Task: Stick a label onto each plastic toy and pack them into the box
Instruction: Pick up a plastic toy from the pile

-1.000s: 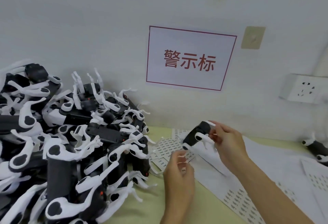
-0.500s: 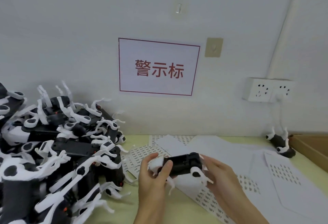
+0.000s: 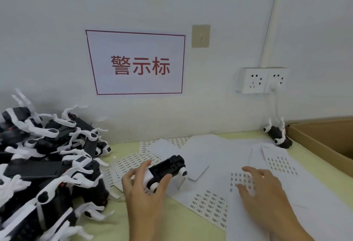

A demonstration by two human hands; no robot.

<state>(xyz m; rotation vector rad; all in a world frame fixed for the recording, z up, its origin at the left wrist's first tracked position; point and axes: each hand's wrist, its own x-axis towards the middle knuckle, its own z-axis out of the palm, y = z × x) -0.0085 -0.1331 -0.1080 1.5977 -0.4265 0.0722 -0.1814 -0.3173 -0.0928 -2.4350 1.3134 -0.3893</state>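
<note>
Red "警示标" sign [image 3: 136, 63] hangs behind left hand [image 3: 142, 189] holding toy [image 3: 168, 168].

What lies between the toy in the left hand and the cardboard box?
Nothing upright blocks it. Between the toy in the left hand and the cardboard box lie only flat label sheets; a lone toy sits beside the box.

Toy pile [image 3: 45, 166] left, label sheets [image 3: 210, 200] centre, box [image 3: 324, 141] right, lone toy [image 3: 278, 135] just beside the box.
</note>
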